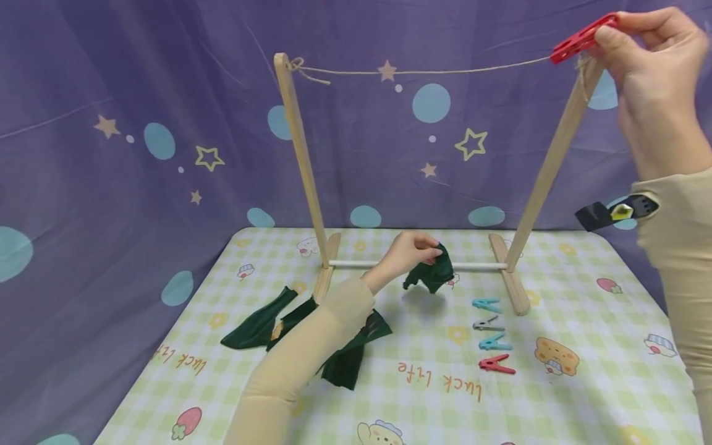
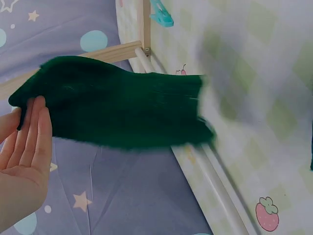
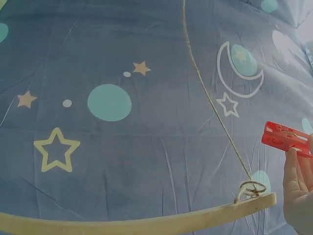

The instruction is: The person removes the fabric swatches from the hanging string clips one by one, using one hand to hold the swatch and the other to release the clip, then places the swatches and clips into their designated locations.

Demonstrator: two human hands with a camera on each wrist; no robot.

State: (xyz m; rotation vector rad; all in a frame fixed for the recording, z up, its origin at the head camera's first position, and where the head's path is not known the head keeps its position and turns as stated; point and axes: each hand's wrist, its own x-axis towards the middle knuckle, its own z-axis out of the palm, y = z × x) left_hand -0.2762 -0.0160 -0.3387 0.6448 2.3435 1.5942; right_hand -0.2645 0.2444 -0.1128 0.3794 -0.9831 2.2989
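My left hand (image 1: 405,253) pinches the edge of a dark green piece of cloth (image 1: 436,273), held above the table near the rack's white bar (image 1: 473,266). In the left wrist view the cloth (image 2: 122,105) stretches out from the thumb and fingers, its far end blurred. High at the right, my right hand (image 1: 659,71) pinches a red clothespin (image 1: 583,39) by its handle end. The clothespin (image 3: 281,138) stands apart from the twine line (image 3: 212,105) in the right wrist view, near the knotted end.
Two wooden posts (image 1: 302,154) carry the twine. More green cloth pieces (image 1: 258,324) lie on the checkered tabletop (image 1: 423,408), partly behind the left sleeve. Two teal clothespins (image 1: 495,342), a grey one (image 1: 488,324) and a red one (image 1: 497,363) lie in a column at right.
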